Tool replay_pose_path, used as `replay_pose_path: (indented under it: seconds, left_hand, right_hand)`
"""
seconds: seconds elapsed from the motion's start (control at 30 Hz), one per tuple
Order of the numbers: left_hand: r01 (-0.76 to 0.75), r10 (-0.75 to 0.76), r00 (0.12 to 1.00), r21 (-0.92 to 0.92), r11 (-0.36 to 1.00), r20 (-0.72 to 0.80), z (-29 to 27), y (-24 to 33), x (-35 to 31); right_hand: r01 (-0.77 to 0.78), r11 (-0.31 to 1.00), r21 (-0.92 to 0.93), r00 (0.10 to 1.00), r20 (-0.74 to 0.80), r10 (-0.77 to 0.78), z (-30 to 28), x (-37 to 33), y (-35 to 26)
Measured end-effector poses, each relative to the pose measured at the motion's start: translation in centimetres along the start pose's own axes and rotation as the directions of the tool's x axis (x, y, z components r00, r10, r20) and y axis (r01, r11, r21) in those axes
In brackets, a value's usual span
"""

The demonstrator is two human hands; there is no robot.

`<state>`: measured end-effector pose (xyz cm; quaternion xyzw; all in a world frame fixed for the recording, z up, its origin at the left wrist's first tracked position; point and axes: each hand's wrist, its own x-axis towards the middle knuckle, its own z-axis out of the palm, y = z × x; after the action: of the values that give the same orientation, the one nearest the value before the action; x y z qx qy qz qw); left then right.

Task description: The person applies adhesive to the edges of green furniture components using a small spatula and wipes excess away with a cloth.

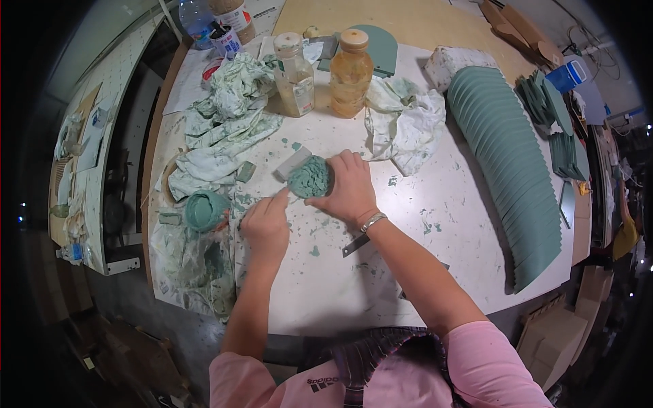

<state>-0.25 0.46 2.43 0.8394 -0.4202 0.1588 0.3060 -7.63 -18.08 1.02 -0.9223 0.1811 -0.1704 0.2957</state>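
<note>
My right hand (pixel 352 187) curves around the right side of a small round tub of green putty (pixel 309 178), thumb at the near edge and fingers over the far side. The putty looks thick and lumpy. My left hand (pixel 266 221) is at the tub's near left, mostly curled, its index finger stretched toward the rim. Whatever it may grip is hidden. A grey rectangular block (pixel 291 165) lies against the far left of the tub. Beneath my right wrist, which wears a metal bracelet, a dark flat metal strip (pixel 355 246) lies on the white table (pixel 326 292).
Left stands another putty-smeared tub (pixel 206 210), near stained rags (pixel 235 129) and plastic sheeting (pixel 187 255). Two bottles, one cloudy (pixel 294 85) and one amber (pixel 352 81), stand behind, beside a white cloth (pixel 406 126). A long row of green curved panels (pixel 503 163) lines the right.
</note>
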Motion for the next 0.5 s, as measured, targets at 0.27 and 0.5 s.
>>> replay_pose_path:
  seconds: [0.27, 0.5]
  left_hand:
    - [0.035, -0.035, 0.998, -0.018, 0.999, 0.045, 0.8, 0.2, -0.7]
    - [0.066, -0.066, 0.994, -0.006, 0.998, 0.086, 0.9, 0.2, -1.2]
  right_hand:
    - [0.007, 1.0, -0.002, 1.0, 0.005, -0.007, 0.0, 0.1, 0.0]
    - [0.01, 1.0, 0.014, 1.0, -0.01, -0.01, 0.1, 0.3, 0.0]
